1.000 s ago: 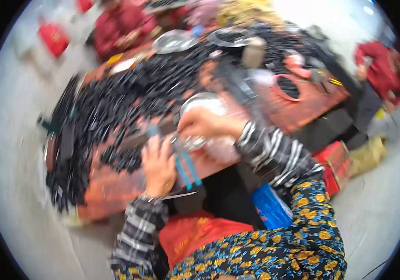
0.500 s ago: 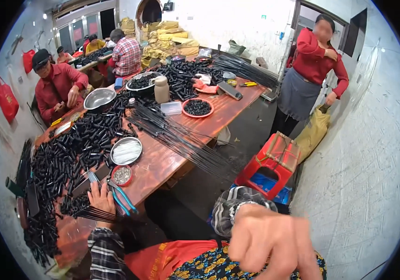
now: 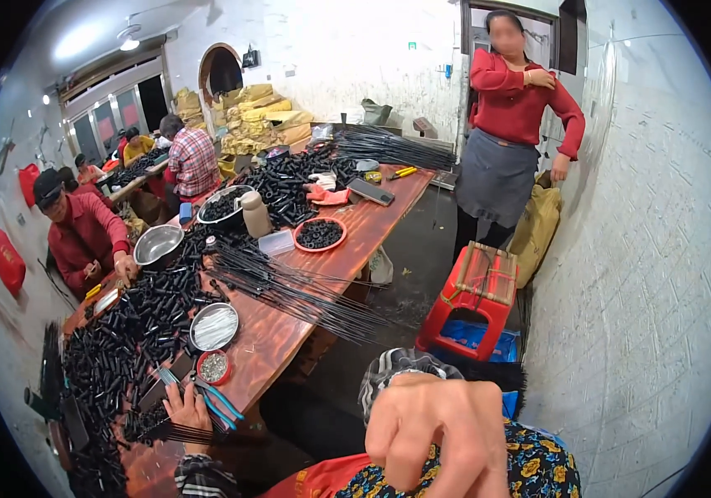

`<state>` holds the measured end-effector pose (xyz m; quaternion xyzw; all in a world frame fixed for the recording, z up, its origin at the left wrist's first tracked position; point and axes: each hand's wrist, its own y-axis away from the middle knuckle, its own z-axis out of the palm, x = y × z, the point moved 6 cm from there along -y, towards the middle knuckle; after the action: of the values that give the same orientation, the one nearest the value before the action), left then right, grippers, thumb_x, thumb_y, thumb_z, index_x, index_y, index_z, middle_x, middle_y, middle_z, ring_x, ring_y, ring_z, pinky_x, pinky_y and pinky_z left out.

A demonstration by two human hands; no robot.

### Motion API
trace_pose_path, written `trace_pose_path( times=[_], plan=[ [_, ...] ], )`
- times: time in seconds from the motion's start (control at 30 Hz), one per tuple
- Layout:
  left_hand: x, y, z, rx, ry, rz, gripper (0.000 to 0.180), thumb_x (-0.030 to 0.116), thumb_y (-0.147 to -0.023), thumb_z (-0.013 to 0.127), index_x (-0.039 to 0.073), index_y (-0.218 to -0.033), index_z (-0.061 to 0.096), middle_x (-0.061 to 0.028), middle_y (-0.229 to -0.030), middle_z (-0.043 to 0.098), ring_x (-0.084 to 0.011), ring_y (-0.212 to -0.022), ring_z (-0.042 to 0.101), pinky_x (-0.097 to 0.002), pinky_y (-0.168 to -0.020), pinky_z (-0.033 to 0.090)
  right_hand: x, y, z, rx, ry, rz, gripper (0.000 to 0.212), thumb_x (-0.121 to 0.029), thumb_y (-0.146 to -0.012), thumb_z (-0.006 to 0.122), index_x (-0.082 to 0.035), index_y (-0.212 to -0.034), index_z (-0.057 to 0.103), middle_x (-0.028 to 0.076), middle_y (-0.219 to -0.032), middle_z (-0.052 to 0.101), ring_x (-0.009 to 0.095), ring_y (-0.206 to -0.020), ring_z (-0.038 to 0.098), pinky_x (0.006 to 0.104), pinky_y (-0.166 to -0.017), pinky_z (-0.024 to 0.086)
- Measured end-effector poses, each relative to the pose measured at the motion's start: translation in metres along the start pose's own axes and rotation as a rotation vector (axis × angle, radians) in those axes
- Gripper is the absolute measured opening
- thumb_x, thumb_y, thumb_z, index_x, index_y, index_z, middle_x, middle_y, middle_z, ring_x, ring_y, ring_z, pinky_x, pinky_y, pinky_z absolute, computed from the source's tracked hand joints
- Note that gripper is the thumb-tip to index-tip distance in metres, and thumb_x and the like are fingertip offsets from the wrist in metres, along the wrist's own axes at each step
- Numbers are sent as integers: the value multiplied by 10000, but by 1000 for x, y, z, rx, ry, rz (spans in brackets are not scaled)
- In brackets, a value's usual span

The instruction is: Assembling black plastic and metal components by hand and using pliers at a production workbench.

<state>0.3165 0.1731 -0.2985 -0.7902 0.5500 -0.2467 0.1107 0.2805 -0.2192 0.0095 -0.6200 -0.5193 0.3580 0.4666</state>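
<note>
My left hand [image 3: 188, 412] lies at the near edge of the wooden table, its fingers stretched out and apart. Thin black rods [image 3: 189, 433] stick out beside its wrist. Right next to it are blue-handled pliers [image 3: 221, 403] and a small fork-like metal piece [image 3: 166, 376]. My right hand [image 3: 438, 432] is raised close in front of me over my flowered clothing, with bent fingers and knuckles up. Its fingertips are hidden, so anything they hold cannot be seen. A heap of short black tubular parts [image 3: 144, 324] spreads beyond my left hand.
On the table [image 3: 277, 336] stand a bowl of white strips [image 3: 214, 326], a red dish of small metal bits [image 3: 214, 367] and a bundle of long black rods [image 3: 289, 286]. A red stool [image 3: 463, 311] stands to the right. One co-worker [image 3: 82, 228] sits at left; another person [image 3: 509, 116] stands behind the stool.
My view has shifted, so the room sits further left and lower. The seated co-worker's hand has reached forward to the heap. My left hand stays beside the pliers; my right remains raised and bent.
</note>
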Motion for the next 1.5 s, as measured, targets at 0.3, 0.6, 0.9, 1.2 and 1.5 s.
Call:
trace_pose_path(
  times=[0.3, 0.6, 0.9, 1.2, 1.5],
  plan=[
    [-12, 14, 0, 88, -15, 34, 354, 208, -888, 549, 62, -1207, 601, -262, -1402, 402, -427, -1326, 356, -568, -1092, 229, 16, -8, 5, 0, -112, 34, 148, -176, -886, 680, -175, -1012, 758, 128, -891, 668, 206, -564, 498, 261, -449, 370],
    [38, -13, -10, 218, -154, 260, 360, 270, -868, 530, 96, -1172, 609, -135, -1345, 450, -389, -1235, 417, -551, -1007, 314, 165, 180, 12, -761, 485, 1311, 246, -255, -751, 730, -44, -870, 690, 142, -766, 607, 340, -752, 608, 418, -651, 476],
    [16, 11, -14, 149, -21, 124, 642, 370, -838, 563, 61, -1383, 422, -299, -1404, 366, -443, -1334, 323, -541, -1113, 189, 270, 223, 61, -571, 171, 1239, 600, -433, -674, 785, -43, -1093, 605, 172, -1033, 585, 357, -997, 560, 450, -822, 447],
    [8, 8, 3, 155, 49, 38, 459, 299, -875, 568, 167, -1313, 532, -251, -1402, 381, -392, -1365, 290, -533, -1119, 180, 282, 218, 90, -539, 280, 821, 535, -280, -755, 745, 7, -1170, 567, 229, -995, 627, 415, -838, 613, 459, -727, 482],
    [-10, -25, -25, 63, 1053, -91, 668, 548, -866, 441, 22, -1268, 533, -124, -1279, 548, -336, -1310, 386, -530, -1146, 51, 339, 175, 39, -446, 48, 1128, 283, -241, -811, 753, 9, -840, 623, 43, -769, 616, 124, -692, 555, 298, -616, 475]
  ],
)
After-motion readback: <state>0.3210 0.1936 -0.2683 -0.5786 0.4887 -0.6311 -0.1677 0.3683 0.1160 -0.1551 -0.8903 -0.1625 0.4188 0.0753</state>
